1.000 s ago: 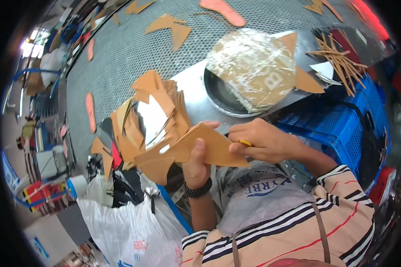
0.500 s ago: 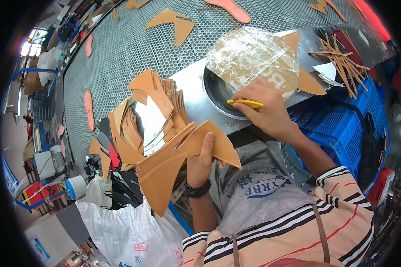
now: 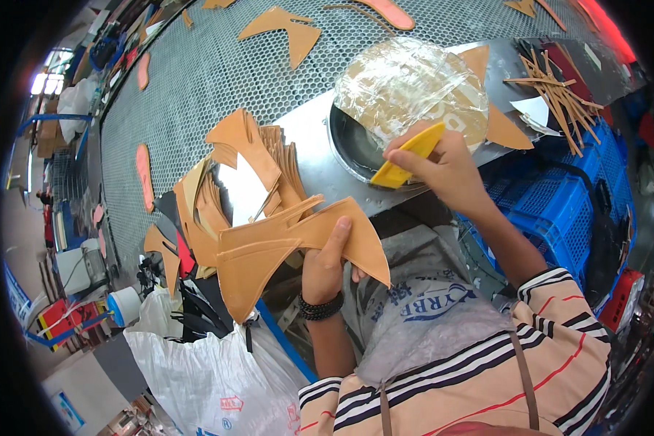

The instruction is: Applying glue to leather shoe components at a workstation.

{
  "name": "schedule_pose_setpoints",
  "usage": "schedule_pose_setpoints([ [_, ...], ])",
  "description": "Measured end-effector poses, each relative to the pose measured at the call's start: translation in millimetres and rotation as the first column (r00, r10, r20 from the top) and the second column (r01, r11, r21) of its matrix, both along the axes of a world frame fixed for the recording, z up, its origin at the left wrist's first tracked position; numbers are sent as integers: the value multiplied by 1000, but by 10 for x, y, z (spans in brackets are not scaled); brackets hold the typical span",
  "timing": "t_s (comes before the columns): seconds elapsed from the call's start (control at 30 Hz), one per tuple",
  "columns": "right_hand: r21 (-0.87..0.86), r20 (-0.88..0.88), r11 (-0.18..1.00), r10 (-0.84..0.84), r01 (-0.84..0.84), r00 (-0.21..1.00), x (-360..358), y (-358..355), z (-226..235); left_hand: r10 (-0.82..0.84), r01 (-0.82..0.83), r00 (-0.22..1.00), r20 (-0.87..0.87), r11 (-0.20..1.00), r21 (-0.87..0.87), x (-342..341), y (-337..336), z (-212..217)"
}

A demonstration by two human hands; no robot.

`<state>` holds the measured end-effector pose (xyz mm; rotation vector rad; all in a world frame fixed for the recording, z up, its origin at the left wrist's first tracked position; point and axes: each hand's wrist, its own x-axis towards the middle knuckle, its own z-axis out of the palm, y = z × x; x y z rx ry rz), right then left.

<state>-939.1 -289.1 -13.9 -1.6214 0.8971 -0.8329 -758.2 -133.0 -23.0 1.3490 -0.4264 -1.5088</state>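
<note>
My left hand (image 3: 324, 272) grips a tan leather shoe-upper piece (image 3: 258, 265), its thumb on top and its fingers mostly hidden underneath. The piece has a forked left part and a wide right end. My right hand (image 3: 449, 174) pinches a flat yellow scraper (image 3: 392, 176), tilted over the near rim of a round dark pan (image 3: 347, 142). A cardboard disc (image 3: 414, 83) wrapped in clear film covers much of that pan; its contents are hard to make out. Beyond the held piece, a stack of similar leather pieces (image 3: 258, 163) stands fanned out.
A honeycomb-patterned work surface (image 3: 196, 109) carries a loose leather piece (image 3: 287, 30) and pink insole shapes (image 3: 144, 176). Thin tan strips (image 3: 559, 102) lie in a heap at the right, above a blue plastic crate (image 3: 552, 207). A white sack (image 3: 203, 370) sits at lower left.
My right hand has turned the scraper up, so its broad yellow face now shows. The leather piece in my left hand has tilted, its lower left tip moving up and left.
</note>
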Motion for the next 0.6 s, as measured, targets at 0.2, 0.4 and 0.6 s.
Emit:
schedule_pose_setpoints([
  [0.2,-76,71,983,173,-167,982,8,78,240,-52,52,999,3,998,24,-32,-6,95],
  [0.4,-145,-24,958,247,-248,969,5,49,189,-54,52,997,58,998,34,-36,24,127],
  [0.6,-152,-102,905,386,-398,917,-84,122,267,28,-27,999,-15,999,45,-65,11,96],
])
